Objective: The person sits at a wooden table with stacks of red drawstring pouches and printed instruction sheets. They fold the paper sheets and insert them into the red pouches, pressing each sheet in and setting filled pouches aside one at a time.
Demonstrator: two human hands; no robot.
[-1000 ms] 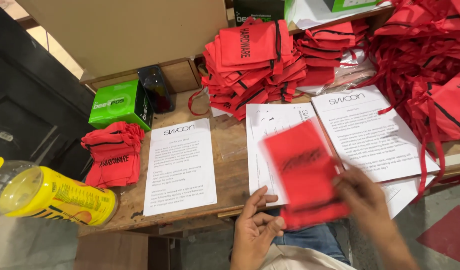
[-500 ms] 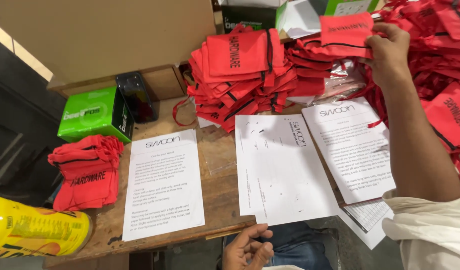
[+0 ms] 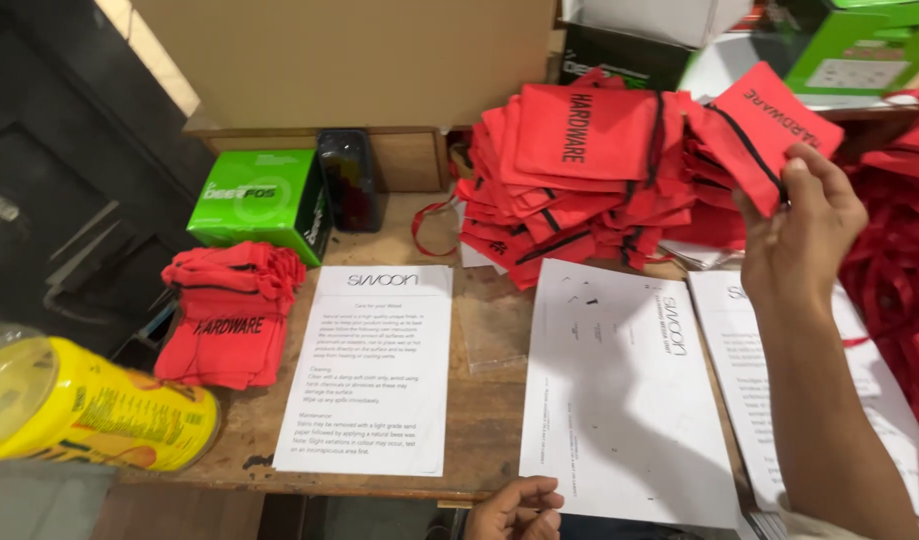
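My right hand (image 3: 798,228) is raised over the right side of the wooden table (image 3: 485,410) and grips a red drawstring pouch (image 3: 762,130) with black lettering. The pouch hangs tilted just right of a big heap of the same red pouches (image 3: 580,170). My left hand (image 3: 515,507) rests at the table's near edge with curled fingers, touching the lower corner of a white printed sheet (image 3: 620,395). It holds nothing that I can see.
A second printed sheet (image 3: 375,365) lies centre-left, a third (image 3: 770,370) under my right forearm. A small pile of red pouches (image 3: 230,310) sits left, beside a green box (image 3: 260,200), a dark phone-like object (image 3: 348,180) and a yellow container (image 3: 80,405). Cardboard wall behind; red straps (image 3: 905,270) at right.
My right hand carried the red pouch from near my lap up to the far right pile, then drew it back slightly lower. The view has moved closer. My left hand stays at the table edge.
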